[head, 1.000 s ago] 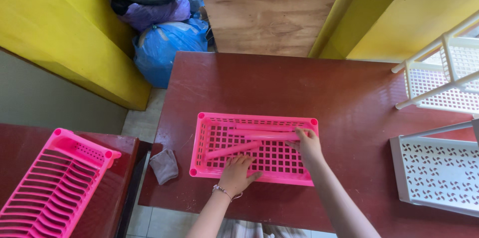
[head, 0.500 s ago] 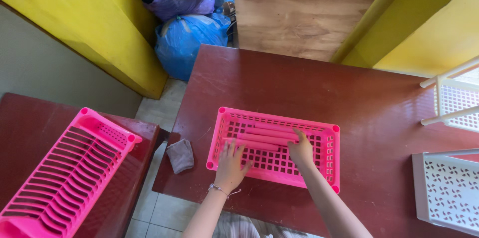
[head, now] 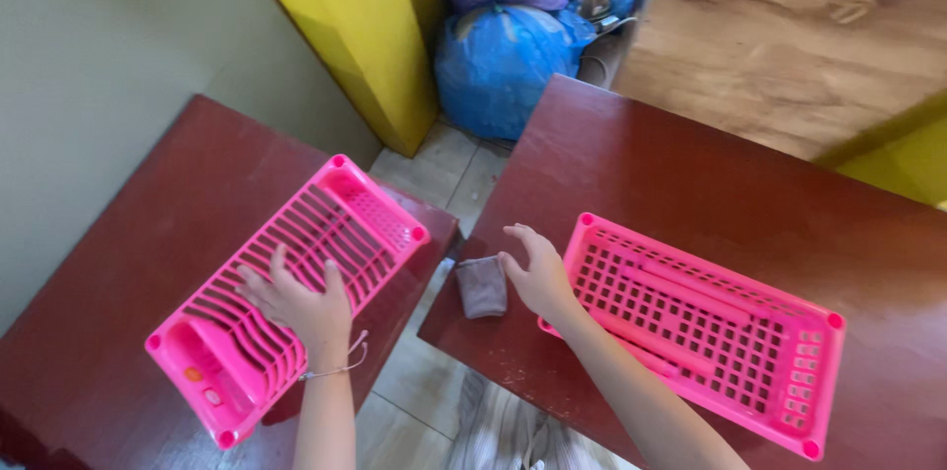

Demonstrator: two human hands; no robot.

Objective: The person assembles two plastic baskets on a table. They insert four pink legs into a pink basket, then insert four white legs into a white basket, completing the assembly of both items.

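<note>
Pink dish rack (head: 296, 297) lies on left dark-red table (head: 109, 263), across floor gap from right table (head: 710, 184). Pink grid tray (head: 710, 327) sits on right table, near its front edge. Left hand (head: 296, 302) rests flat on dish rack, fingers spread, palm down, grasping nothing. Right hand (head: 538, 273) open, fingers loosely curved, at grid tray's left end, touching its corner. Small grey cloth (head: 481, 286) lies just left of right hand, at right table's corner.
</note>
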